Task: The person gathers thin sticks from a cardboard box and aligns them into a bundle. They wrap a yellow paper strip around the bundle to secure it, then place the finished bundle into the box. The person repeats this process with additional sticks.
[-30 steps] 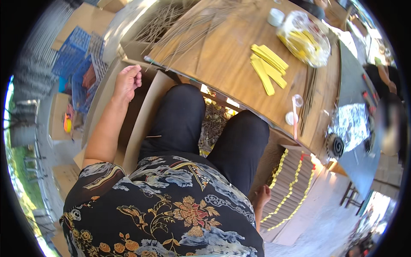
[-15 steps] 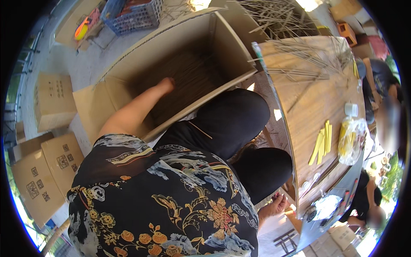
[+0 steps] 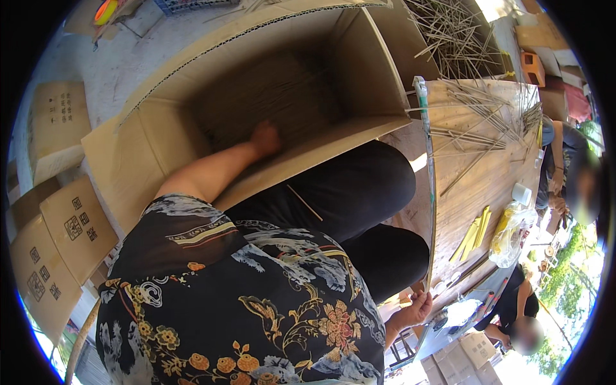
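Note:
My left arm reaches down into a large open cardboard box [image 3: 369, 131]. My left hand [image 3: 266, 138] is low in its shadowed inside, close to what look like thin dark sticks [image 3: 282, 90] on the bottom. Its fingers are hidden in the shade. At the near edge of the wooden table [image 3: 465, 167], my right hand [image 3: 416, 311] has its fingertips pressed together. What they hold, if anything, is too small to make out. One thin stick [image 3: 305, 203] lies across my dark trouser leg.
Loose sticks [image 3: 478, 122] lie on the table's far part, and more fill a box [image 3: 449, 38] behind it. Yellow strips [image 3: 471, 236], a plastic bag [image 3: 510, 234] and a white cup [image 3: 521, 193] are on the table. Closed cartons [image 3: 77, 224] stand left. Two people sit at the right.
My left hand has moved a little further into the box's shade. My right hand has risen slightly against the table edge. The whole view has shifted and turned.

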{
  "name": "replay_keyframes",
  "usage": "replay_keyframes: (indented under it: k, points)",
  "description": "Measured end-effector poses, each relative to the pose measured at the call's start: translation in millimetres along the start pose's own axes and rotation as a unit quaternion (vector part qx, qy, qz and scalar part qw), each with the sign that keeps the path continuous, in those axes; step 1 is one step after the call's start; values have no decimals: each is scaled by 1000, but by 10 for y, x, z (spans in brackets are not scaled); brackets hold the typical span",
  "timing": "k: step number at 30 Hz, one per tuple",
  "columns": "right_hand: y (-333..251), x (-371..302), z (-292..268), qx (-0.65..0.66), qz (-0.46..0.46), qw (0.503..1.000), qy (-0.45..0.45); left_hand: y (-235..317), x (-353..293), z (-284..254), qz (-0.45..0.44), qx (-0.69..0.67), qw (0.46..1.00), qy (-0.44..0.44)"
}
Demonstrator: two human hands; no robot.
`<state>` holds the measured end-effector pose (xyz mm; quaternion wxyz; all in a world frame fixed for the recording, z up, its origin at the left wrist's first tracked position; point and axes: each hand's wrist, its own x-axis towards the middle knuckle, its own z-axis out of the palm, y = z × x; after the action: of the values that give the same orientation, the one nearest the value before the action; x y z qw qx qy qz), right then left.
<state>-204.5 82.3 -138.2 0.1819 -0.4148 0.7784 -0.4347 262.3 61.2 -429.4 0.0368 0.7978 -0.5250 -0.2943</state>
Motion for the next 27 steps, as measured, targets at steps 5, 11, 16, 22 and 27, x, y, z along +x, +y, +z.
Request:
replay_keyframes:
  k: [5, 11, 16, 22, 27]
  points:
    - [-14, -5, 6, 16, 3, 1000, -6, 93, 14, -163, 64, 90, 990, -91]
    - [8, -36, -32, 16, 3, 1000, -10, 28, 74, -89, -27, -32, 989, -142]
    - [11, -19, -48, 1, -7, 1000, -16, -59, 154, 21, -40, -83, 979, -183]
    - [59, 2, -82, 13, -10, 1000, -21, -114, 153, 107, 1, -136, 982, -130]
    - [131, 12, -123, 9, -20, 999, -37, -121, 151, 74, -2, -166, 977, -132]
